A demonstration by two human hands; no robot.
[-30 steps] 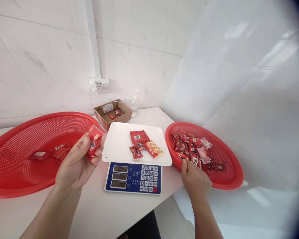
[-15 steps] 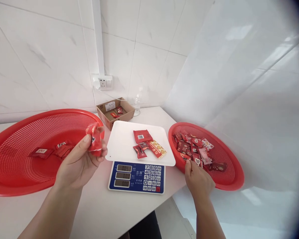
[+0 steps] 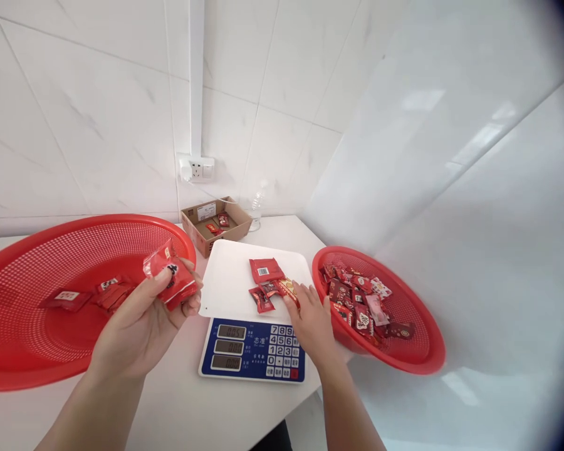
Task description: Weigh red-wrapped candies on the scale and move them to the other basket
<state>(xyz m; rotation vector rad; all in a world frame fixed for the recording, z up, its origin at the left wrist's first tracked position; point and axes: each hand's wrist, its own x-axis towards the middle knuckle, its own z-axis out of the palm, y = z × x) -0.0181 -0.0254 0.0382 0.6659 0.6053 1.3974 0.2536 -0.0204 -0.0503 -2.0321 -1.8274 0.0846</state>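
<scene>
Plainly, a white table (image 3: 192, 407) bears the scale (image 3: 254, 351), tiled wall (image 3: 98, 94) behind.

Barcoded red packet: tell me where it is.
In the head view, the barcoded red packet lies near the centre on the white tray, beyond and left of the right hand.

White table (image 3: 178, 401) with several things.
On it stand a scale (image 3: 244, 344), a large red basket (image 3: 75, 269), a cardboard box (image 3: 230, 233), a clear bottle (image 3: 258, 200); at the right edge, a second basket (image 3: 416, 313).

Clear bottle (image 3: 258, 202) at back of table (image 3: 178, 401). Tiled wall (image 3: 98, 125): socket (image 3: 202, 170), plug (image 3: 185, 170) in, conduit (image 3: 196, 75) above.
</scene>
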